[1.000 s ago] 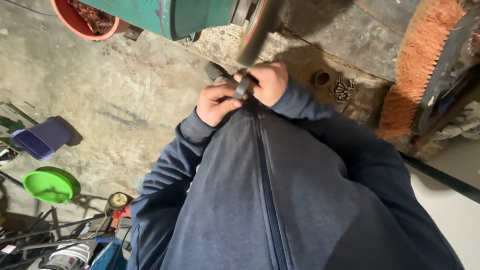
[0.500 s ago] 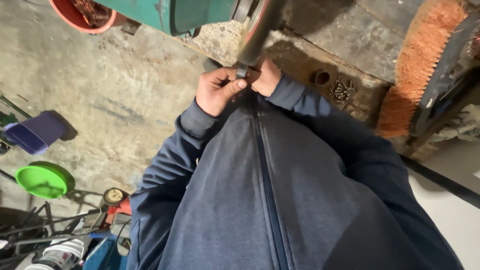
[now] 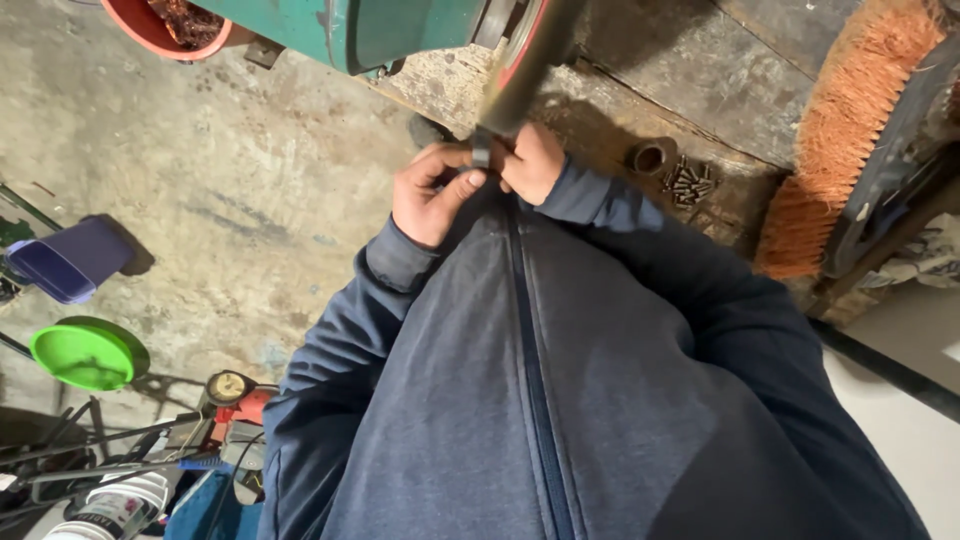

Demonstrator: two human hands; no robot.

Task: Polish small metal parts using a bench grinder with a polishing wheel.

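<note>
Fingers (image 3: 452, 186) of the left hand (image 3: 432, 195) are being curled round a small dark piece (image 3: 481, 150), which is being pinched between thumb and forefinger, while the right hand (image 3: 535, 162) is being closed on the same piece from the other side. That piece is being held against the lower end of a blurred metal bar (image 3: 520, 70) slanting down from the green machine (image 3: 360, 25). Compared with a second ago, both hands are being kept together on the piece, shifted slightly toward the bar, so the grip is judged to be maintained rather than released. Beyond the hands, a pile of small screws (image 3: 690, 182) and a short ring (image 3: 650, 156) are lying on the worn bench (image 3: 620, 110), with an orange brush (image 3: 840, 130) further off.
</note>
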